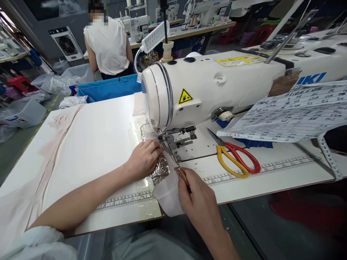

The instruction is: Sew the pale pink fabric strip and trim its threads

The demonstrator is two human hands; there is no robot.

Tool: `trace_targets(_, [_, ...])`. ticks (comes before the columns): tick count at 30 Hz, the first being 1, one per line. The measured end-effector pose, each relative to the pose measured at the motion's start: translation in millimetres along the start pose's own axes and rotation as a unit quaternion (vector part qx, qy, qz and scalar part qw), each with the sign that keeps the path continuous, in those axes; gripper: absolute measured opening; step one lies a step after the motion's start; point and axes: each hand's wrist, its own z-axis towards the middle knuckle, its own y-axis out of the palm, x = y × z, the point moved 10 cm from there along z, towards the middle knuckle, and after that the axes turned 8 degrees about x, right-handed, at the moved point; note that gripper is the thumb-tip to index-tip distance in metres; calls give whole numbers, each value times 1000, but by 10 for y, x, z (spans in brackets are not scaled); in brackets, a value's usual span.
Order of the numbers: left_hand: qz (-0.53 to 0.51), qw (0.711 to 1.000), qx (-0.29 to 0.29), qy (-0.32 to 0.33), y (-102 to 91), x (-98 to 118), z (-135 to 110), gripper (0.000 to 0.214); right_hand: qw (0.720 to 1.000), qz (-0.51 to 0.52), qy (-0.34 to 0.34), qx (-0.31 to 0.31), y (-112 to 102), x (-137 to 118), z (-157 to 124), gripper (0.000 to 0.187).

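A white sewing machine stands over the table, its needle area just beyond my left hand. The fingers of that hand are bent together on a strip of sheer pale pink fabric close to the presser foot. The cloth runs from there down over the table's front edge. My right hand is closed around the wooden handle of an awl, whose thin metal shaft points up toward the presser foot. My left fingertips partly hide the fabric at the needle.
Scissors with red and yellow handles lie right of the needle. Written paper sheets overhang the table's right side. More sheer fabric lies at the left. Behind a blue cloth bin, a person in white faces away.
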Motion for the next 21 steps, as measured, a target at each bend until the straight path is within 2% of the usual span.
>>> trace_targets(10, [39, 998, -37, -27, 90, -107, 10, 32, 999, -19, -30, 2, 77, -2, 15, 21])
trace_targets(13, [38, 998, -41, -32, 92, -117, 11, 33, 999, 7, -34, 3, 81, -44, 12, 21])
trace_targets(18, [21, 998, -38, -51, 104, -144, 16, 33, 990, 128, -51, 24, -15, -312, 34, 23])
trace_targets(21, [36, 996, -59, -62, 146, -146, 84, 26, 982, 174, -72, 35, -56, -541, 51, 25])
